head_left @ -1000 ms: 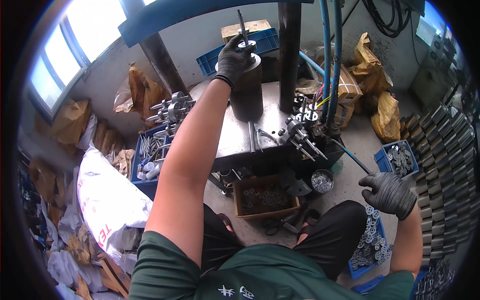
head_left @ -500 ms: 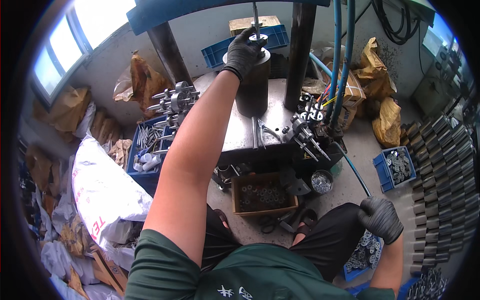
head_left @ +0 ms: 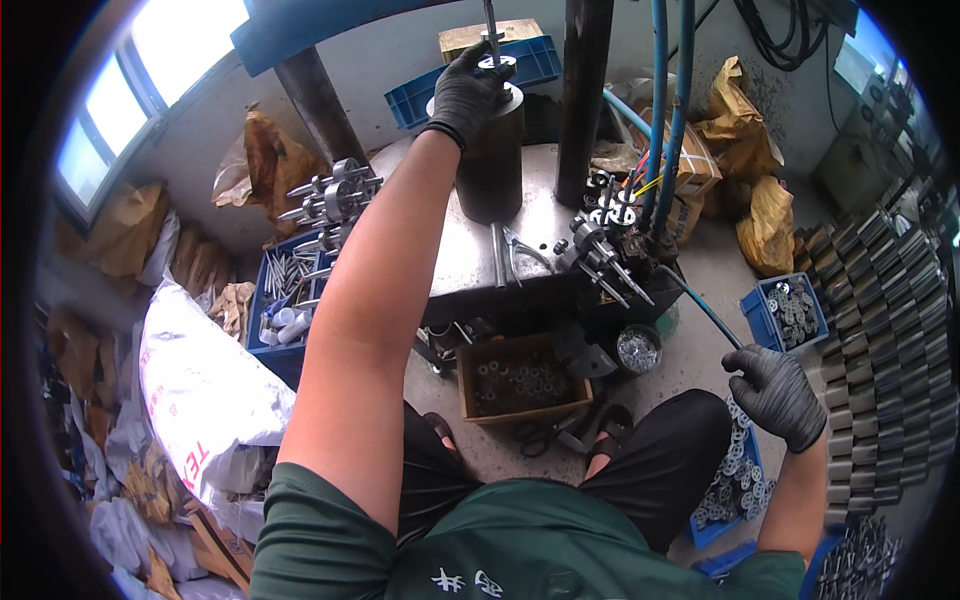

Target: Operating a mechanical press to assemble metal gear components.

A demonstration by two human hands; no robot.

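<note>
While grasping a silver disc [head_left: 497,62] with a slim upright shaft [head_left: 491,30] in the left hand [head_left: 466,100], just over the top of the dark cylinder [head_left: 490,175], reaches well to the right of that cylinder with the right hand [head_left: 780,395]. Touches the near end of a blue lever [head_left: 703,310] there, fingers partly curled; cannot tell whether clenched around it.

Possible trouble, as a judgement: a tipped disc, from any loosening of the left-hand grip; pinched fingertips between disc and cylinder, from a sudden drop of the shaft; a slip off the lever, from too light a hold.

On the bench [head_left: 545,195], just in front of the cylinder, a metal rod [head_left: 499,255] and splayed pliers [head_left: 527,258]. To its left, a cluster of shafted grey discs [head_left: 335,195]; to its right, a smaller cluster [head_left: 597,245]. Below its front, on the floor, a wooden box [head_left: 525,414] of small rings. Farther left of it, a white sack [head_left: 205,370] and a bright window [head_left: 130,110]; farther right, stacked grey parts [head_left: 880,370].
</note>
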